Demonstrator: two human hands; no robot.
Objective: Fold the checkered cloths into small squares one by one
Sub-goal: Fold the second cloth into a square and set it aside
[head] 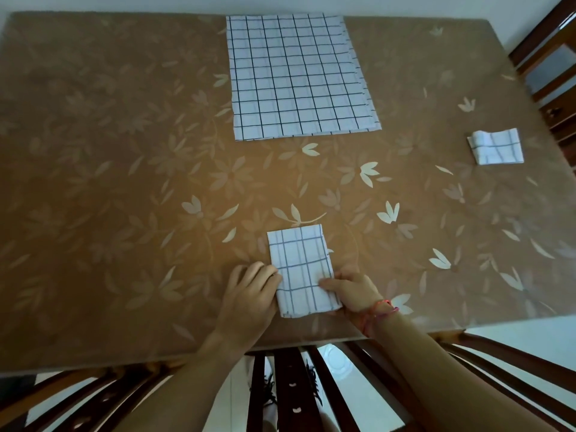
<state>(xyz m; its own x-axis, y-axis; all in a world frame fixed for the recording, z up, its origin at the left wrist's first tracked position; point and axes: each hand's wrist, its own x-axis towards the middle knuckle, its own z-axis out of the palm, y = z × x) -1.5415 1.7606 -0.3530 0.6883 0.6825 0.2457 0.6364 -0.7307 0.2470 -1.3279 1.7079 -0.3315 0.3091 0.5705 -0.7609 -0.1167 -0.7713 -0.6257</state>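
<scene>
Gripping the half-folded cloth (300,263) at the near edge of the desk (124,182): left hand (249,291) fingers curl onto its left side, right hand (352,291) pinches the right (probably to lift the last fold). One finished square (495,148) sits far right, the unfolded stack (296,76) beyond.

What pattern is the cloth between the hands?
The folded cloth is white with a thin dark grid; head view shows it.

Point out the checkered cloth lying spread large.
The far cloth; the right-edge cloth is a small square, the near cloth lies folded between left hand and right hand.
</scene>
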